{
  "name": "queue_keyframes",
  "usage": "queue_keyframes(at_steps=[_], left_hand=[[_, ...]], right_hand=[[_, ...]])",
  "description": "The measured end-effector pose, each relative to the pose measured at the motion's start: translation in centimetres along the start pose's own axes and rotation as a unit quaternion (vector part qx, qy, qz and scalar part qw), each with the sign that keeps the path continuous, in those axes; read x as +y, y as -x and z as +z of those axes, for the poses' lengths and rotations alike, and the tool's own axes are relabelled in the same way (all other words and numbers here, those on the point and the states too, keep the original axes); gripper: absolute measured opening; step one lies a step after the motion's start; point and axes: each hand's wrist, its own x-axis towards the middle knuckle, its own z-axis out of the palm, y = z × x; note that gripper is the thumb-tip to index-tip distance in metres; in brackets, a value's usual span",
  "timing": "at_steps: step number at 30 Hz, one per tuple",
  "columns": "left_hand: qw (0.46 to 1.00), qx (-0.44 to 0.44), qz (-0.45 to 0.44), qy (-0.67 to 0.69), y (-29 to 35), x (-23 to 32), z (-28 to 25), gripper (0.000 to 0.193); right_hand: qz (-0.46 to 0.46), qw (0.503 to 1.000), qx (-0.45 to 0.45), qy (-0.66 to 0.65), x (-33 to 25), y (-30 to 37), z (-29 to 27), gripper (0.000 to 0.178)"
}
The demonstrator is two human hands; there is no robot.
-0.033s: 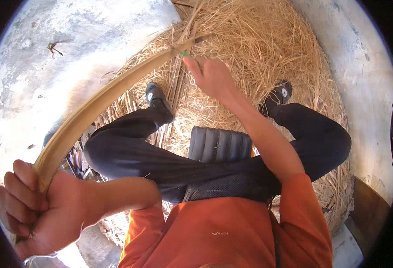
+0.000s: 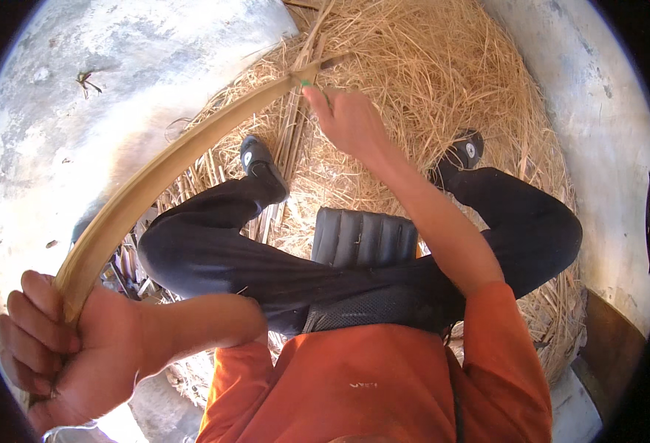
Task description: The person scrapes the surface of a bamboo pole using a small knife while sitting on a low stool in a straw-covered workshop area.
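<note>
A long, curved tan strip of dried plant stalk [image 2: 185, 151] runs from the lower left up to the top middle. Around its near end, my left hand [image 2: 81, 347] is closed in a fist. Close to its dark far tip, my right hand [image 2: 347, 122] is closed on a small green-handled tool [image 2: 306, 83]. The tool's green part shows at the thumb, touching or very near the strip's edge; my fingers hide the rest, so its exact kind cannot be made out.
Loose straw [image 2: 428, 66] covers the ground, with several flat dried stalks [image 2: 299, 118] lying across it. I sit with knees apart, a black ribbed cushion [image 2: 362, 238] between my legs. Pale walls or slabs [image 2: 155, 52] stand left and right [image 2: 598, 111]. A brown board [image 2: 613, 347] is at lower right.
My right hand and the green-handled tool have shifted very slightly, and less of the green shows. The left hand still grips the strip.
</note>
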Motion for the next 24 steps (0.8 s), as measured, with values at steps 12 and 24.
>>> queue_keyframes(at_steps=[12,24], left_hand=[[0.915,0.214,0.115,-0.323,0.7,-2.6,3.5,0.047],[0.933,0.154,0.069,-0.318,-1.0,-3.2,3.9,0.061]], right_hand=[[0.029,0.994,0.095,0.054,8.3,-2.5,3.8,0.062],[0.008,0.98,0.057,-0.192,3.9,-4.9,1.1,0.058]])
